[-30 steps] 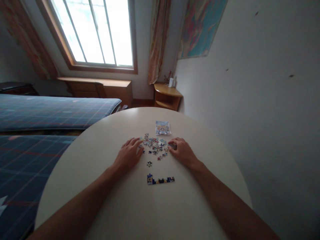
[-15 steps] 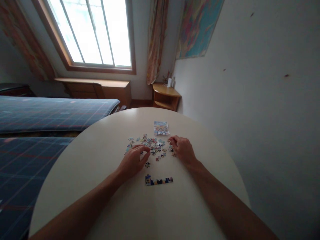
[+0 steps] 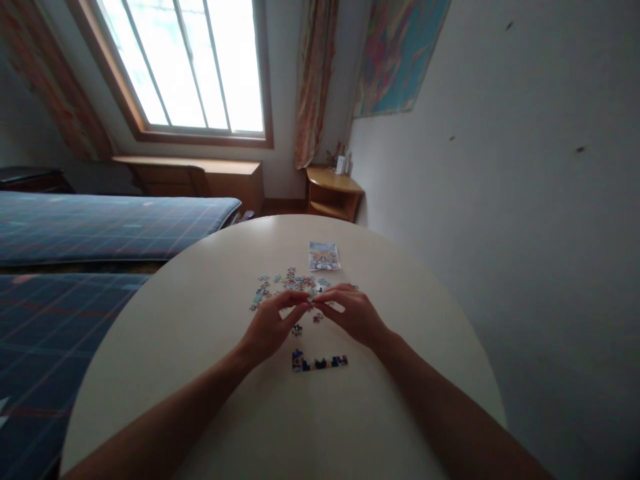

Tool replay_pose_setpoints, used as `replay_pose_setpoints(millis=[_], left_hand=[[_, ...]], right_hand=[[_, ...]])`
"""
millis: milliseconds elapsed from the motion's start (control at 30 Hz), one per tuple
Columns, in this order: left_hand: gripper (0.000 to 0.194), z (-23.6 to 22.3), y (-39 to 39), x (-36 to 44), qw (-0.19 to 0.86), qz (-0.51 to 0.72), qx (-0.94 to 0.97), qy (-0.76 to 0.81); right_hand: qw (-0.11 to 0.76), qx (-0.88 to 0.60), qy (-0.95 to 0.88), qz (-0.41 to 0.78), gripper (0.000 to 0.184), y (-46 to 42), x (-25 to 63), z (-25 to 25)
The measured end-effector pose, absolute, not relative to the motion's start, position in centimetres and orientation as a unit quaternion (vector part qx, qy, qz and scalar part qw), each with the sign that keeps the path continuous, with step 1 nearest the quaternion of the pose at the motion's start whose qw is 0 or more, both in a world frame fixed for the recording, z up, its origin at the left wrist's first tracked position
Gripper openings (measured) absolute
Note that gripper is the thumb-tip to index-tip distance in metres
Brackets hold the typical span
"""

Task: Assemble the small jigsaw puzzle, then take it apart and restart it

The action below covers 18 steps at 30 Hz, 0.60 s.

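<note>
Both my hands meet above a scatter of loose puzzle pieces (image 3: 280,281) on a round cream table (image 3: 210,293). My left hand (image 3: 273,321) and my right hand (image 3: 353,313) are pinched, fingertips touching around a small puzzle piece between them. One single piece (image 3: 297,329) lies just under the hands. Nearer to me lies a joined strip of dark blue pieces (image 3: 320,363). A small picture card (image 3: 324,256) lies beyond the scatter.
A grey wall (image 3: 500,167) runs close along the table's right side. Beds with blue plaid covers (image 3: 100,227) stand to the left. A window, a wooden desk (image 3: 200,175) and a corner shelf (image 3: 333,193) are at the far end.
My hands have come together from either side of the scatter and now pinch a piece between them. The left hand's move uncovered pieces on the left.
</note>
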State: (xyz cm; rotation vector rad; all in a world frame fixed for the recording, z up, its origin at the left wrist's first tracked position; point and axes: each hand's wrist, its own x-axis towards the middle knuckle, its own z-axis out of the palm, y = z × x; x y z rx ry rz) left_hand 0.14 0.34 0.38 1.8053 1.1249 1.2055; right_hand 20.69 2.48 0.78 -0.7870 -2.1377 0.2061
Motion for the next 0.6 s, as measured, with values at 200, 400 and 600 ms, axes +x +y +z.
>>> replay_pose_setpoints(millis=[200,400,600], left_hand=[[0.021,0.18,0.39,0.13,0.355,0.468,0.691,0.422],[0.019,0.07,0.43,0.04,0.343,0.469,0.694,0.425],[0.014,0.45,0.36,0.07,0.334,0.470,0.695,0.429]], right_hand=[[0.421,-0.324,-0.842,0.098,0.032,2.18,20.40,0.70],[0.418,-0.325,-0.842,0.104,0.032,1.99,20.26,0.84],[0.415,-0.346,-0.835,0.108,0.025,1.89,20.14,0.69]])
